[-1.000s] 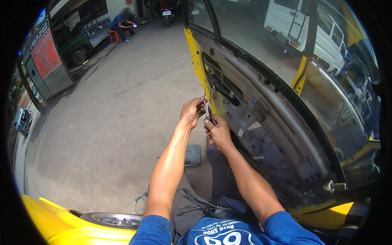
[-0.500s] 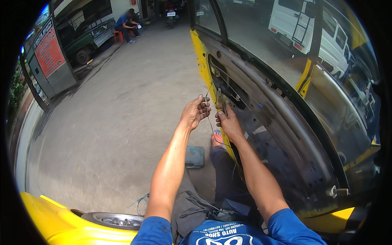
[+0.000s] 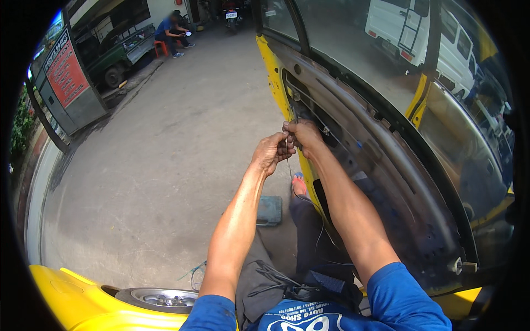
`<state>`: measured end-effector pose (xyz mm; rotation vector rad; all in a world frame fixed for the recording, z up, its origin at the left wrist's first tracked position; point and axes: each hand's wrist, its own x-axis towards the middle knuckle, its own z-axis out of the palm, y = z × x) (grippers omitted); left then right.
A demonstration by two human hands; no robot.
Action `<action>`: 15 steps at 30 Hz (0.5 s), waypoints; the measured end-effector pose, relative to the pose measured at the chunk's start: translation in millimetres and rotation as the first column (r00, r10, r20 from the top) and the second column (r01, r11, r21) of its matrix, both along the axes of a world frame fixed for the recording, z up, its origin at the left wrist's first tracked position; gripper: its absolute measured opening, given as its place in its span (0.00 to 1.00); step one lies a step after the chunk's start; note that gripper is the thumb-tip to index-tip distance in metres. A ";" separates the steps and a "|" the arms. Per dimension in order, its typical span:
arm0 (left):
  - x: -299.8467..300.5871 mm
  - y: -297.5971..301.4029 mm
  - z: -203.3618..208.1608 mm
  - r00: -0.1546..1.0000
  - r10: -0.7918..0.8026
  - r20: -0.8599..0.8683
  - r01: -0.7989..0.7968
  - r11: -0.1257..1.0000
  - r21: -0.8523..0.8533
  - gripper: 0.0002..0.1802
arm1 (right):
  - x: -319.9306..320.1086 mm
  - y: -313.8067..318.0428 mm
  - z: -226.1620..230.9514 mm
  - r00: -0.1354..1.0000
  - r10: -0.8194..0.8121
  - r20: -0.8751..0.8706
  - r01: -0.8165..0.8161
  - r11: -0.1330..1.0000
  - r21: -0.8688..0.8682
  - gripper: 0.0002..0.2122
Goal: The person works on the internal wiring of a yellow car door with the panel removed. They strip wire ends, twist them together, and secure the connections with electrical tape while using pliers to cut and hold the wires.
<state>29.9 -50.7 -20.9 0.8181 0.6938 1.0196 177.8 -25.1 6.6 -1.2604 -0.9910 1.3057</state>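
A thin dark wire (image 3: 289, 170) hangs from my hands and trails down over my leg toward my lap. My left hand (image 3: 273, 153) is closed around it, fingers curled, beside the yellow edge of an opened car door (image 3: 280, 94). Against that edge, my right hand (image 3: 304, 134) pinches the wire's upper part just above the left fingers, and the fingertips almost touch. The door's inner side is stripped of its trim, showing bare dark metal, a large opening and thin rods. My right hand covers part of this opening.
A teal case (image 3: 269, 211) lies on the concrete by my foot. Black cables (image 3: 270, 274) rest on my lap. A yellow fender and wheel (image 3: 165, 299) are at lower left. Farther off are a seated person (image 3: 172, 34), a red sign (image 3: 67, 71) and a white van (image 3: 403, 27).
My right hand has moved up and left to meet my left hand at the wire. The left hand has shifted slightly right, and the view has tilted a little.
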 end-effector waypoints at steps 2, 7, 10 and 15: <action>4.4 -1.4 -2.5 1.000 0.013 0.011 -0.013 1.000 -0.002 0.13 | 1.0 -0.1 1.1 0.999 -0.038 0.032 0.038 0.999 0.004 0.07; 7.1 -6.3 -7.4 0.999 0.038 0.017 -0.038 0.999 0.017 0.15 | -0.9 -2.4 2.4 0.997 -0.067 0.041 0.065 0.998 0.026 0.07; 3.7 -9.7 -6.9 1.000 -0.007 -0.024 0.007 1.000 -0.011 0.15 | 2.0 -3.4 3.2 0.996 -0.047 0.082 0.048 0.999 -0.011 0.07; 6.5 -6.6 2.2 0.997 -0.077 -0.018 0.076 0.996 -0.037 0.17 | 9.4 -7.9 3.5 0.999 0.039 -0.029 -0.038 0.998 0.042 0.07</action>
